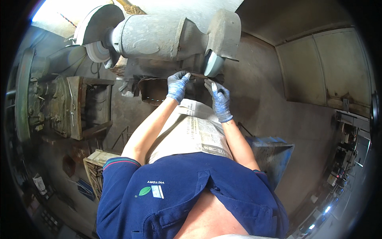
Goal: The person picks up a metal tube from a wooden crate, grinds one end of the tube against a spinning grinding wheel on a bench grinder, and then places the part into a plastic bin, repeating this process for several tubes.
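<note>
My left hand (pixel 179 85), in a blue and grey work glove, pinches one end of a thin dark metal strip (pixel 198 75). My right hand (pixel 220 98), gloved alike, has its fingers closed at the strip's other end. Between the two hands, the strip lies against or just under the lower edge of the right grinding wheel (pixel 214 65); whether it touches cannot be made out. This wheel belongs to a grey bench grinder (pixel 151 38). A metal guard (pixel 225 30) covers the wheel's upper part.
A paler second wheel (pixel 96 51) sits at the grinder's left end. Below the grinder hangs a dark tray (pixel 153 89). Newspaper (pixel 199 129) covers my lap. A greenish machine (pixel 51 103) stands at left, a wooden crate (pixel 93 169) near it, and a blue-edged metal bin (pixel 274 153) at right.
</note>
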Motion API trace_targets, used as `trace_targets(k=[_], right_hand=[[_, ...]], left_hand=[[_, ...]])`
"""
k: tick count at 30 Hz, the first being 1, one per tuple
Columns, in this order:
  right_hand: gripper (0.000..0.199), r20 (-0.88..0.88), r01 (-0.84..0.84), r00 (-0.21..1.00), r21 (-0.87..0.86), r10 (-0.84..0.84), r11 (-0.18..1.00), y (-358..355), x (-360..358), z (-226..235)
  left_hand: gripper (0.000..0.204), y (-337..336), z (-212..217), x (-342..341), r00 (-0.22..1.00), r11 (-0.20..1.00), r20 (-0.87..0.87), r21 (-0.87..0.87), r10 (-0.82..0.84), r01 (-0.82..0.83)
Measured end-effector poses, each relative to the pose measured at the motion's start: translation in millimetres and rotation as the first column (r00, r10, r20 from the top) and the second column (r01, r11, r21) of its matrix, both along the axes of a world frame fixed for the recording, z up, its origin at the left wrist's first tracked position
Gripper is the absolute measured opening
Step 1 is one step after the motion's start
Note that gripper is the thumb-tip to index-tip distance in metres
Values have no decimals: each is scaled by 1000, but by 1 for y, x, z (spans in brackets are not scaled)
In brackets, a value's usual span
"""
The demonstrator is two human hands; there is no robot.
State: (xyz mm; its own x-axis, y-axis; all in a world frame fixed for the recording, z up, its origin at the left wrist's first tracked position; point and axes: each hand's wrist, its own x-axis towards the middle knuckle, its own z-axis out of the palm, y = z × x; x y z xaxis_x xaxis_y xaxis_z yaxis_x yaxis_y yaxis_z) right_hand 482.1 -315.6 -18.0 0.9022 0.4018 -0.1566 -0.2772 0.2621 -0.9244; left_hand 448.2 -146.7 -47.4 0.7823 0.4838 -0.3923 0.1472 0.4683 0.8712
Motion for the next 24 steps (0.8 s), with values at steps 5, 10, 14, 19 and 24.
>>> trace_targets(k=[5,10,14,19,24], right_hand=[[29,20,-43,999,72,41,996,5,-7,6],[27,462,-60,872,-227,161,972,-14,-31,21],[36,767,103,566,-430,302,897,-26,-42,77],[44,741,57,623,-362,250,931,-37,-52,87],[48,779,91,568,-380,266,920,-42,-56,97]], left_hand=[[9,10,7,-15,996,999,78,30,-40,38],[12,6,38,-49,976,987,213,-144,-37,68],[17,5,81,-72,970,980,167,-60,-178,190],[20,4,102,-82,939,967,245,-15,-242,253],[19,7,108,-82,929,961,257,-8,-265,276]])
